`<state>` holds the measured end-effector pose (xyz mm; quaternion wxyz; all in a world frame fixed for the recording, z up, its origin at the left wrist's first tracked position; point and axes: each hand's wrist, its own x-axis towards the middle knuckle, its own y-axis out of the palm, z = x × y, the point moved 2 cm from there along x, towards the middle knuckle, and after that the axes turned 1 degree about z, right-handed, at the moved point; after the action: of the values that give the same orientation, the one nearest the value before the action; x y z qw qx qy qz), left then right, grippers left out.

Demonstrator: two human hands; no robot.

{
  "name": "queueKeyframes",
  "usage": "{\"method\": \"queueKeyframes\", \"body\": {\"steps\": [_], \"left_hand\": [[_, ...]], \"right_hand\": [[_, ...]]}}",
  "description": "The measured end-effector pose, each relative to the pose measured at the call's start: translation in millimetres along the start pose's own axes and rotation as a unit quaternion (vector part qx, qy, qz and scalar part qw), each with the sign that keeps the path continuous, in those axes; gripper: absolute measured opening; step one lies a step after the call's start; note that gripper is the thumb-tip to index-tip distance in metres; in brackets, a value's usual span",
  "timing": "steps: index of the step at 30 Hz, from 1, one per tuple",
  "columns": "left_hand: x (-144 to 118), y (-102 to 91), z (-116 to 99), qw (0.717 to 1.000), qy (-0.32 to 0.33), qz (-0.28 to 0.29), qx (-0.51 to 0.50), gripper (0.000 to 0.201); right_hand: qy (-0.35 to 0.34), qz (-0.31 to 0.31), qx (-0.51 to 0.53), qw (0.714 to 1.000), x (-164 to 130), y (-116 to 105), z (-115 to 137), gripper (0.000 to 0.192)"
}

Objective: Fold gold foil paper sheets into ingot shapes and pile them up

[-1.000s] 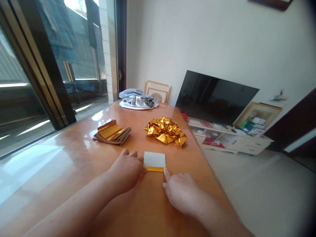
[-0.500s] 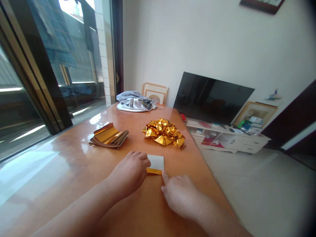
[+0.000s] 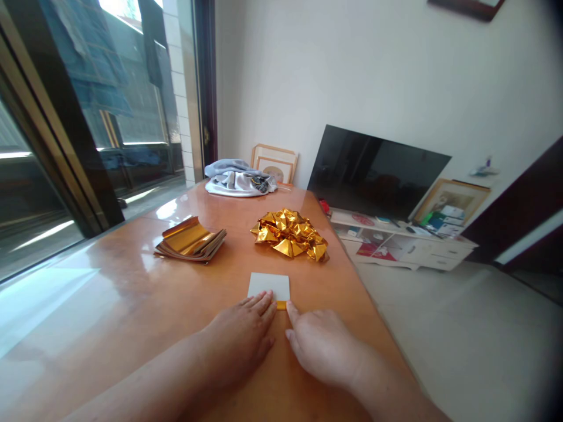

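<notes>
Left hand and right hand lie flat, fingers extended, gripping nothing, pressing the near gold edge of the folded sheet at the desk's near middle. For a sharp crease, press evenly along the fold.

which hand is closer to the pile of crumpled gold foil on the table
Right. The right hand lies on the table almost straight below the crumpled gold foil, its forefinger at the white paper. The left hand lies further to the left.
</notes>
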<state>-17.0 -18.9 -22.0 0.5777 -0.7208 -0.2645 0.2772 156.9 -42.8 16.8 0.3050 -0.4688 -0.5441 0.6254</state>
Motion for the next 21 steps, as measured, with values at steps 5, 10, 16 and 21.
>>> {"method": "queueKeyframes", "body": {"steps": [5,10,16,21], "left_hand": [[-3,-3.7,-2,1.0,0.004,0.0,-0.011,0.065],[-4,-3.6,-2,1.0,0.011,-0.01,-0.026,0.071],[-5,-6.3,-4,0.999,-0.001,0.006,-0.04,0.076],[-8,-10.8,-7,0.999,-0.012,0.017,-0.04,0.076]], "right_hand": [[0.025,-0.028,0.021,0.999,1,-6,-5,0.047],[0.03,-0.126,0.047,0.99,9,-1,3,0.05],[-0.033,-0.047,0.059,0.997,16,23,10,0.066],[-0.025,-0.042,0.04,0.998,12,25,6,0.069]]}}
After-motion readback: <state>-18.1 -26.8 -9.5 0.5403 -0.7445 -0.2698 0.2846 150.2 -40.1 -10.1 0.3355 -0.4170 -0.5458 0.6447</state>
